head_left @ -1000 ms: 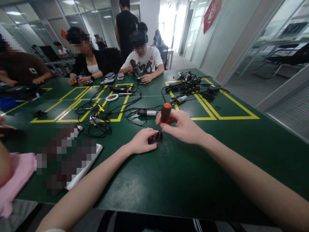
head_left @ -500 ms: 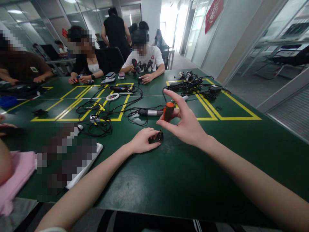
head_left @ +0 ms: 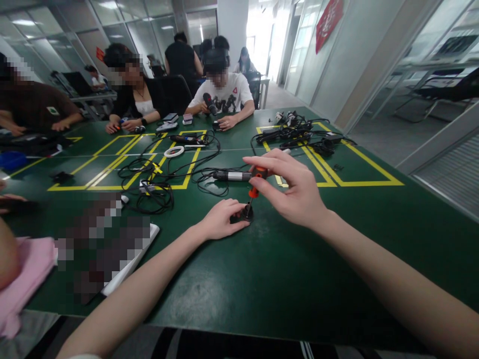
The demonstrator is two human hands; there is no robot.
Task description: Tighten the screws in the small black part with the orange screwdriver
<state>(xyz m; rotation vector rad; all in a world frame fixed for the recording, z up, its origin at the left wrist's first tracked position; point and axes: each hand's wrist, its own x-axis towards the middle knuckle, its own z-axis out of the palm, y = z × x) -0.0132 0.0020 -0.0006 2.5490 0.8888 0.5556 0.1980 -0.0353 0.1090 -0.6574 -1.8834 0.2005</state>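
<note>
My right hand (head_left: 290, 187) grips the black and orange handle of a screwdriver (head_left: 254, 191), which leans slightly with its shaft pointing down. The shaft's tip goes into a small round black part (head_left: 247, 213) on the table. Thumb and fingers of my left hand (head_left: 223, 218) close around that part from the left and hold it against the tabletop. What the tip touches inside the part is hidden. Just beyond my hands lies a black and silver cylindrical tool (head_left: 232, 176) with a cable.
The green table (head_left: 224, 279) carries yellow tape outlines. Coiled black cables (head_left: 153, 197) lie left of centre, near a white ring (head_left: 174, 151). A pile of black cabled tools (head_left: 288, 130) is at the far right. Several people sit opposite; a pink cloth (head_left: 32, 274) is at the left.
The fingers of my right hand were spread around the screwdriver handle and have now closed over its top. My left hand and the black part have stayed in place.
</note>
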